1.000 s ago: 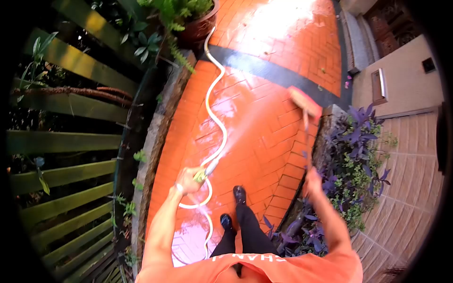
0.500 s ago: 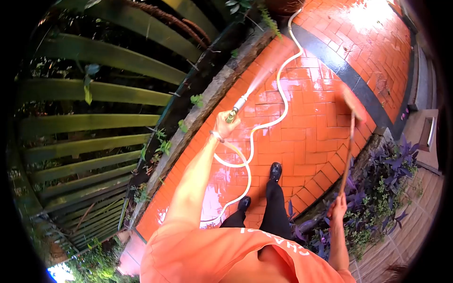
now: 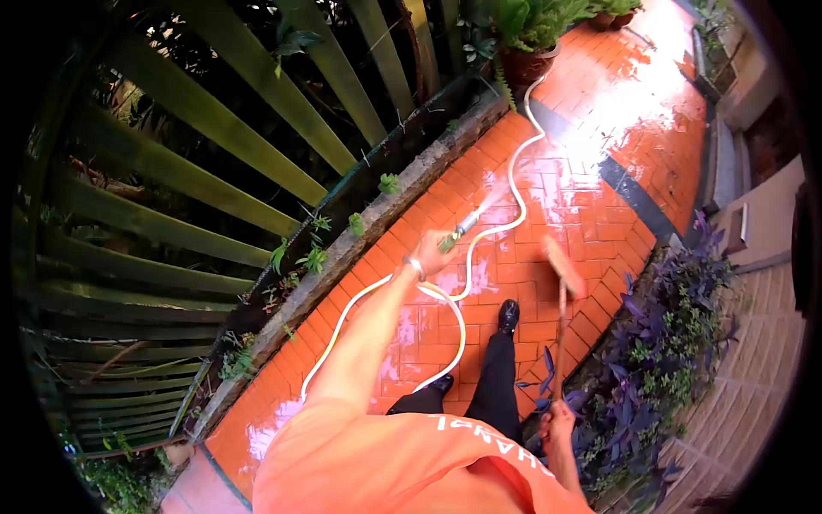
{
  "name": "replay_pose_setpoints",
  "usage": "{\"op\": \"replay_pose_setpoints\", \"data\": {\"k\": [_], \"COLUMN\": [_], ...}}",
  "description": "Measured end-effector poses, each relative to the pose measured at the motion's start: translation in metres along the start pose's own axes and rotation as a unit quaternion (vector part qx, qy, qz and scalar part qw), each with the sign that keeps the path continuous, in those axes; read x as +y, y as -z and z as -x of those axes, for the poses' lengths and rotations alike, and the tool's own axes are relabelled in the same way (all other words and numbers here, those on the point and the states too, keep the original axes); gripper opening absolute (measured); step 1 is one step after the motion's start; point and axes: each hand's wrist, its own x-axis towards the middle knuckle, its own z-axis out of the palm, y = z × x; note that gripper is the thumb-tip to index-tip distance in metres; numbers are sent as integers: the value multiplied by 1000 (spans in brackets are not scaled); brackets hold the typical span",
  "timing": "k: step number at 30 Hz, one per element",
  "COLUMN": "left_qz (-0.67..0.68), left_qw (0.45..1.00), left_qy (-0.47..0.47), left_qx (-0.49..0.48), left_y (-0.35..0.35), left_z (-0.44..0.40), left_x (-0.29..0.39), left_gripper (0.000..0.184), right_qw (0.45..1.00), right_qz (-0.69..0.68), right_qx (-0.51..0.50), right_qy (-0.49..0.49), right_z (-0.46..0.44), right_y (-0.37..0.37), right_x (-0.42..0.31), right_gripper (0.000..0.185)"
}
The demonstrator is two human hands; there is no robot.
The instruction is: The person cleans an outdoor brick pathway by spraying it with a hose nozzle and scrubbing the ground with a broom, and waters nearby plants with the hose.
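Firstly, the left hand (image 3: 434,252) is closed around the rear part of a spray nozzle (image 3: 467,224), with its fingers wrapped. The right hand (image 3: 556,423) is also closed, and it has a broom (image 3: 562,317) by the near part of its stick (image 3: 559,368), beside the purple plants (image 3: 642,351). The nozzle is held above the wet brick floor (image 3: 527,334). The broom's head (image 3: 564,270) is blurred, so I cannot tell if it touches the bricks.

I would judge that the nozzle is hard and rather light, but probably slippery, because a spray of water (image 3: 494,197) leaves its tip. Its rear part seems a good place to hold. The white hose (image 3: 463,327) looks flexible, since it lies in loose curves, and it could drag at the nozzle. The broom is probably stiff and not heavy, with more weight at the head; the stick, well away from the head, is the suitable place to take.

As for direction, the nozzle points forward and to the right, and its long axis follows the spray. The stick runs almost straight forward from the right hand. The head lies slanted across its far end, from far left to near right.
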Motion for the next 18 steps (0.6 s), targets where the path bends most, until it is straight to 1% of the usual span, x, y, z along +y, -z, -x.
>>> {"op": "replay_pose_setpoints", "data": {"k": [1, 3, 5, 6, 7, 8, 9, 10, 11, 13, 15, 17, 18], "left_qz": [-18, -12, -57, -77, -76, -84, -93, -158, -157, -202, -197, -235, -251], "left_qw": [1000, 999, 996, 992, 991, 987, 980, 972, 971, 967, 969, 962, 958], "left_qy": [0, -18, -21, -6, -14, 23, 64, 47, 47, 40, 44, 44, 60], "left_qx": [-19, -40, -68, -103, -110, -137, -164, -168, -174, -150, -146, -129, -123], "left_y": [4, 8, 12, 28, 32, 33, 37, 36, 34, 41, 42, 41, 42], "left_z": [20, 60, 100, 121, 138, 159, 179, 195, 212, 240, 269, 297, 310], "left_x": [1, -8, -12, 21, 24, 25, 23, 12, 2, 7, 8, 0, 3], "left_gripper": [22, 20, 18, 17, 17, 12, 12, 13, 13, 15, 16, 18, 19], "right_qw": [1000, 1000, 994, 995, 996, 998, 999, 999, 999, 1000, 1000, 999, 999], "right_qz": [-3, -8, 103, 90, 82, 51, 22, 13, 10, -7, -5, 1, -8], "right_qx": [10, 17, -13, -12, -6, -16, -27, -30, -26, -27, -27, -39, -38], "right_qy": [-25, -22, 37, 39, 40, 37, 30, 25, 22, 3, 4, 16, 13], "right_z": [20, 47, 59, 68, 78, 87, 98, 108, 120, 146, 163, 176, 187], "right_y": [-5, -10, 0, 2, 4, 5, 3, 2, 0, -5, -1, 3, 4], "right_x": [19, 53, 95, 106, 115, 123, 133, 145, 156, 177, 213, 254, 275], "right_gripper": [13, 11, 12, 13, 13, 12, 11, 8, 8, 6, 7, 6, 6]}}
